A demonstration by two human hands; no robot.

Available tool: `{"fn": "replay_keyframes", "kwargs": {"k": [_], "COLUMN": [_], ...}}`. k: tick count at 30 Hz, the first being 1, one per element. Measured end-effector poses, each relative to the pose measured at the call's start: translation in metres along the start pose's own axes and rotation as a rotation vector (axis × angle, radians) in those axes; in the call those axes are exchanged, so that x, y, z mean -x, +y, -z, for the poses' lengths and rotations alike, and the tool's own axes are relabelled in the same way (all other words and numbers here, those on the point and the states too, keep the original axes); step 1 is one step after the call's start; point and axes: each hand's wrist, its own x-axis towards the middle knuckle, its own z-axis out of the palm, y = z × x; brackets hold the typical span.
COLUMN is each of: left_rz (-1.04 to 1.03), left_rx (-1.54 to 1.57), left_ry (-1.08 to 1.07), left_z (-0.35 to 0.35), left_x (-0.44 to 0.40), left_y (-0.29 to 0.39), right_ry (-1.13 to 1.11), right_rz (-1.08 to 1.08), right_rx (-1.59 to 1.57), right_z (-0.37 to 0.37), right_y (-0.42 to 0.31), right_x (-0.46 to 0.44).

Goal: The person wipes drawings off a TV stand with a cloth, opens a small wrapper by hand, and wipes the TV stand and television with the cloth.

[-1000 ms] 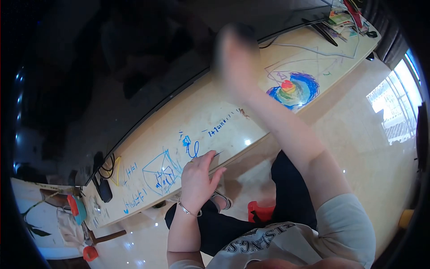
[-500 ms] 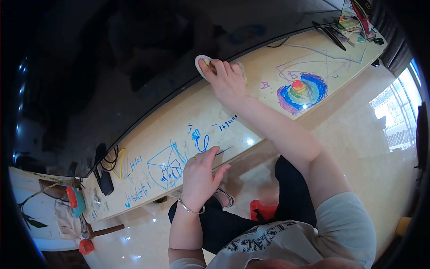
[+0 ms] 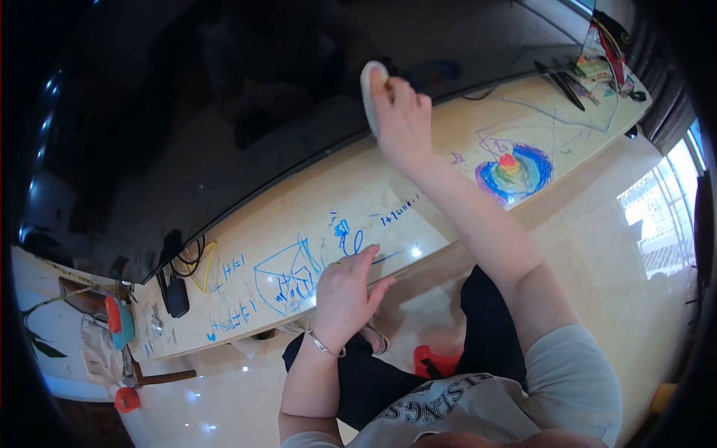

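Observation:
My right hand (image 3: pixel 407 127) grips a whitish, flat, rounded cleaning pad (image 3: pixel 368 93) with the fingers bent over it. The pad is tilted at the lower part of a large black television screen (image 3: pixel 254 97); whether it touches the glass I cannot tell. At the near edge of the pale TV stand (image 3: pixel 299 198) is my left hand (image 3: pixel 347 295), its thumb and fingers apart and nothing in it. Blue marker drawings (image 3: pixel 287 276) cover the surface beside that hand. A rainbow-coloured drawing (image 3: pixel 515 175) lies right of my right forearm.
A black device (image 3: pixel 176 295) with cables and a yellow triangle (image 3: pixel 206 269) sit at the stand's left. Papers and pens (image 3: pixel 594 75) pile up at the far right, near a white cable (image 3: pixel 560 116). A red stool (image 3: pixel 433 362) is below me.
My right hand has lifted the pad up and to the right, and the pad now stands more on edge against the dark screen. My left hand stays near the stand's edge. The view has shifted slightly.

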Motion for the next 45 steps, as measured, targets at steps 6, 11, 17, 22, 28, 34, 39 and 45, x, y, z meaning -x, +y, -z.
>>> {"fn": "replay_keyframes", "kwargs": {"k": [6, 11, 17, 22, 28, 34, 39, 45], "left_rz": [-0.019, -0.032, -0.068, -0.086, -0.098, -0.08, -0.095, -0.095], "left_rx": [0.022, 0.0, -0.009, 0.011, 0.007, 0.01, 0.009, 0.015], "left_ry": [-0.03, 0.002, -0.052, -0.026, -0.015, -0.054, -0.056, -0.067], "left_z": [-0.008, -0.004, 0.004, 0.006, 0.007, 0.009, 0.004, 0.0], "left_x": [0.002, 0.006, 0.017, 0.014, 0.015, 0.023, 0.018, 0.014], "left_y": [-0.008, -0.011, -0.008, -0.009, -0.007, -0.01, -0.01, -0.006], "right_ry": [0.004, -0.126, 0.084, 0.104, -0.162, 0.027, 0.1, -0.185], "right_rz": [0.141, 0.31, 0.18, 0.336, 0.394, 0.155, 0.192, 0.543], "right_rx": [-0.154, -0.159, -0.028, -0.068, -0.078, 0.088, -0.007, 0.001], "right_z": [0.013, 0.005, 0.012, 0.015, 0.007, 0.018, 0.011, -0.014], "right_y": [-0.052, -0.051, -0.024, -0.065, -0.029, 0.016, -0.04, -0.075], "right_x": [-0.058, -0.021, -0.057, -0.082, -0.006, -0.044, -0.081, -0.005]}}
